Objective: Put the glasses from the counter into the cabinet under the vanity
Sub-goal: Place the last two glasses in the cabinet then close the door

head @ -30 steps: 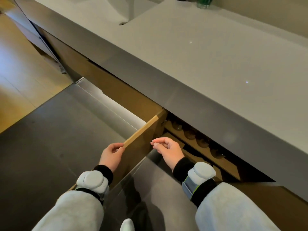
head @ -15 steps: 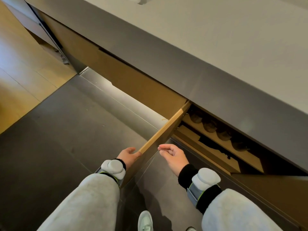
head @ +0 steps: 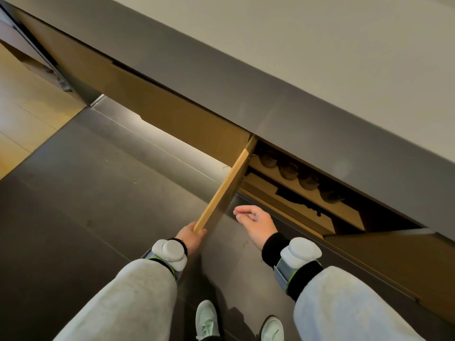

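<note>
Glasses (head: 288, 170) dim, rowed along cabinet's upper shelf (head: 344, 207) front edge. Left hand (head: 190, 236) grips open door (head: 226, 185) corner, fingers hidden. Right hand (head: 256, 221) loosely curled, holding nothing. Counter (head: 320, 50) overhangs above.

Counter top (head: 344, 45) pale beige-grey, plain. Counter front edge (head: 246, 94) dark grey, slight sheen. Cabinet door (head: 227, 187) light wood on edge, darker brown on face. Neighbour cabinet fronts (head: 172, 109) brown wood tone. Shelves (head: 344, 210) inside same brown; glasses (head: 288, 172) on top shelf dark, smoky. Floor tiles (head: 73, 217) dark grey with thin pale joints; wood floor (head: 27, 107) at left yellowish. Sleeves (head: 123, 303) light grey, cuffs (head: 273, 244) black. Wrist devices (head: 301, 251) white-grey, bands black with green line. Shoes (head: 206, 318) pale mint.
</note>
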Demonstrator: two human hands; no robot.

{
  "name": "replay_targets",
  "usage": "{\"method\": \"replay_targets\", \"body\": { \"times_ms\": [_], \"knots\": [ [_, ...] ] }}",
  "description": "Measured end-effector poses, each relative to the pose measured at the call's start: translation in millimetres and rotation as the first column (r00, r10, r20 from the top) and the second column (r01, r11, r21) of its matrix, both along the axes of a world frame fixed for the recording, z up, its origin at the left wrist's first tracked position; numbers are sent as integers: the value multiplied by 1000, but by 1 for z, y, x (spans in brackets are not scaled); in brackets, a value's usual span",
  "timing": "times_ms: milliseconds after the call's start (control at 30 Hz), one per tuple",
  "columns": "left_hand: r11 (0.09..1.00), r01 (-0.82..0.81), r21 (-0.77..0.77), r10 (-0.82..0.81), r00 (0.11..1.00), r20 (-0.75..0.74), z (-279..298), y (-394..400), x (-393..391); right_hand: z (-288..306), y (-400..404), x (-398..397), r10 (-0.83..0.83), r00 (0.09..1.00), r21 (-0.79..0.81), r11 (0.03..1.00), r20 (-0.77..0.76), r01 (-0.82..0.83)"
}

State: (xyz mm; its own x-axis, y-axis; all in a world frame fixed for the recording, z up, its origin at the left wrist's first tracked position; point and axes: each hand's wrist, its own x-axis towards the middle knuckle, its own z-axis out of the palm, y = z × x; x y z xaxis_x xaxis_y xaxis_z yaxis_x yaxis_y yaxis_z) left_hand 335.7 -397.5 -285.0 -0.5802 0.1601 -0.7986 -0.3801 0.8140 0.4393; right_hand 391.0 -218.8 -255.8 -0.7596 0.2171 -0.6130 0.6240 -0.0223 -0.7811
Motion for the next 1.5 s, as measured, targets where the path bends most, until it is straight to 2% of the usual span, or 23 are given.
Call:
{"method": "replay_targets", "body": {
  "times_ms": [233,433,733,967,1200,1367,1433,1500],
  "knots": [
    [992,116,-49,-114,993,39,2,69,50,-3,46,46,-70,997,46,997,17,69],
    [984,175,-29,-171,979,115,2,153,91,-12,101,92,-182,983,72,981,38,179],
    [990,-99,99,77,976,204,-4,285,121,-15,207,149,-306,952,73,950,25,303],
    [948,-290,131,253,936,244,-19,335,110,-13,260,164,-408,909,45,913,91,405],
    [898,-378,224,279,885,373,-23,374,89,-16,274,164,-610,787,-5,790,94,613],
    [903,-277,329,136,909,393,-17,385,71,-23,275,166,-560,747,-53,786,360,615],
    [902,-260,344,113,913,392,-19,389,64,-29,284,164,-655,637,-32,686,406,727],
    [904,-248,349,100,915,390,-19,393,59,-37,300,160,-797,476,-34,501,373,865]
  ]
}}
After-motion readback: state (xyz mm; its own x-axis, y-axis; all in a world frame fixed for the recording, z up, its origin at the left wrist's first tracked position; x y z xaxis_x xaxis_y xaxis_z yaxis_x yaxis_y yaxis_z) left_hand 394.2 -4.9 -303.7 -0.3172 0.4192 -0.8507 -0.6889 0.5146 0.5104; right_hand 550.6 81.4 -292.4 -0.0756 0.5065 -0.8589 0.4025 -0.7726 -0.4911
